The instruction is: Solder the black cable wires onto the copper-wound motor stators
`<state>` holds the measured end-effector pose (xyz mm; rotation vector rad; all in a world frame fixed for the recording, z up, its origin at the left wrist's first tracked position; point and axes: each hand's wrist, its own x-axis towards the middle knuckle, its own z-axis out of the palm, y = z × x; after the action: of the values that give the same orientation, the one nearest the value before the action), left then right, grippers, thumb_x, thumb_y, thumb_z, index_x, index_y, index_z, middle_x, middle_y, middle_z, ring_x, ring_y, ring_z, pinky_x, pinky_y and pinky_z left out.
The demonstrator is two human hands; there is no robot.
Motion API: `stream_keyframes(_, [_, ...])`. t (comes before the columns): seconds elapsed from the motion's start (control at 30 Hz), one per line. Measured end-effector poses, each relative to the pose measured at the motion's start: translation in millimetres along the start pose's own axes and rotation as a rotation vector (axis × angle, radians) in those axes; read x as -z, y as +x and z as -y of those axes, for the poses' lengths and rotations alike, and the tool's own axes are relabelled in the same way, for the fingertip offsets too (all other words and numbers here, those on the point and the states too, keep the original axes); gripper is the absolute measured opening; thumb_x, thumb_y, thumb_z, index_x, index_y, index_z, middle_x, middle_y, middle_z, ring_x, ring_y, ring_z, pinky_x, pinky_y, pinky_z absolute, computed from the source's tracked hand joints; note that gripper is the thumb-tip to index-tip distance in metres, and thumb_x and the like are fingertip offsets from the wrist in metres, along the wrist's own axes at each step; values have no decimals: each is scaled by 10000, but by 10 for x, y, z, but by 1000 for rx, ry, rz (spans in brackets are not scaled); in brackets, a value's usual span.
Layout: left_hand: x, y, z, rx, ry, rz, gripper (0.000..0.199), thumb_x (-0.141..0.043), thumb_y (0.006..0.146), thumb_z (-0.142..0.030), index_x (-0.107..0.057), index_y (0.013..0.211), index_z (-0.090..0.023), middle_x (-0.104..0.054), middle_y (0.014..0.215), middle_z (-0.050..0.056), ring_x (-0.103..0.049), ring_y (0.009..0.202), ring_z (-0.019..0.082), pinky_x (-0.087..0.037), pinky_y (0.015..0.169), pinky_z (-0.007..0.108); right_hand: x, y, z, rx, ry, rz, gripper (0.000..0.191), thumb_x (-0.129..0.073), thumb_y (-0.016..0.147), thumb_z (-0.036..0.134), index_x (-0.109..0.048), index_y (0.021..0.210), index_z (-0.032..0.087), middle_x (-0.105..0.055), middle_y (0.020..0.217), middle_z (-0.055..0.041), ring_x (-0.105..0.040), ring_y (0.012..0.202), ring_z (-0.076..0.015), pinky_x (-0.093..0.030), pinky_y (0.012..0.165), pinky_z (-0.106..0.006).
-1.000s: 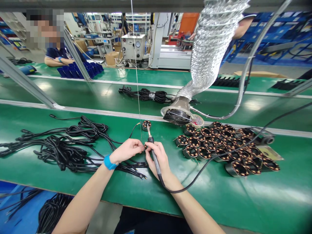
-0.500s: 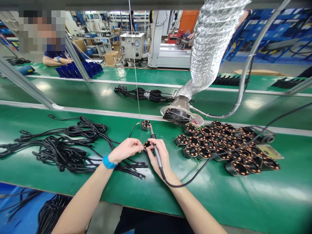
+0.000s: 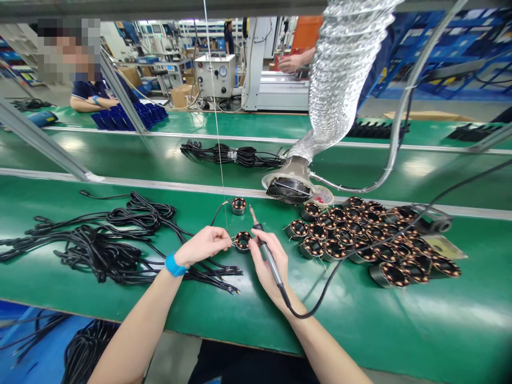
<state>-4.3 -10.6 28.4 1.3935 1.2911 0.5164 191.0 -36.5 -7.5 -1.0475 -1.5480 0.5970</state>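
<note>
My right hand (image 3: 272, 264) is closed around a soldering iron (image 3: 269, 258), its tip angled up and away from me. The right fingertips are at the right side of a motor stator (image 3: 242, 241) with copper windings. On the stator's left, my left hand (image 3: 208, 244) is pinched at the lower end of a thin solder wire (image 3: 218, 128) that hangs from above. Fine leads show between those fingertips and the stator; exactly what is pinched is partly hidden. Just behind stands a second stator (image 3: 239, 206) with a black cable attached.
Black cables (image 3: 92, 250) lie in heaps to the left. Many stators (image 3: 344, 234) stand grouped at right. A fume duct (image 3: 336, 80) with a fan hangs beyond my hands. The iron's cord (image 3: 332, 274) loops across the right side. A co-worker (image 3: 90, 93) sits across the bench.
My right hand and the soldering iron have moved right and slightly toward me, uncovering the front stator. The iron's tip has left the rear stator's side. A person's hand now shows behind the duct.
</note>
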Motion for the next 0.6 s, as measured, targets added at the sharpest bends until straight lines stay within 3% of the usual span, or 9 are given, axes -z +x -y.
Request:
stream_keyframes(0.17, [10,9,37,-14,11,-12,306,-604,809,-445,-604,764,-142,-510,594,-33,-399,484,76,-306,459,195,103,-81,36,112,-56,-137,196,-507,920,175,-683,850,226,-726,784,-20,-692,726,-174,-548,714,-312])
stream_keyframes(0.3, [19,15,69,-34,20,3,316,-593,825,-452,-605,780,-140,-485,570,-44,-400,483,77,-312,467,196,121,-135,53,212,-87,-107,222,-492,895,136,-665,796,233,-724,705,8,-682,634,-164,-539,670,-312])
stream_keyframes(0.6, [26,3,34,-32,11,19,351,-595,822,-491,-593,779,-143,-512,614,-36,-407,489,74,-320,463,196,82,-91,127,267,-107,-21,215,-487,898,128,-653,796,221,-728,691,12,-668,591,-135,-516,621,-283])
